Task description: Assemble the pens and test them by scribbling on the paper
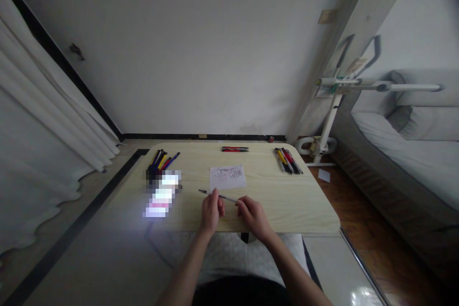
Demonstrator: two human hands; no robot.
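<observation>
Near the front edge of the table, a slim pen point(228, 198) with a dark end and a paler shaft is held level between my two hands. My left hand point(211, 211) pinches it around the middle with thumb and fingers. At its right end, the fingertips of my right hand point(252, 215) are closed on it. Just beyond the hands lies a white sheet of paper point(226, 180) covered in dark scribbles at the top. Two red and black pens point(234, 149) rest side by side near the table's far edge.
Several pens point(289, 161) lie bunched at the right of the pale wooden table point(287, 205). More pens point(163, 160) sit at the far left, beside a bright, pixelated object point(163, 196). Exercise equipment point(330, 119) and a bed point(423, 134) stand to the right; a curtain point(46, 129) hangs left.
</observation>
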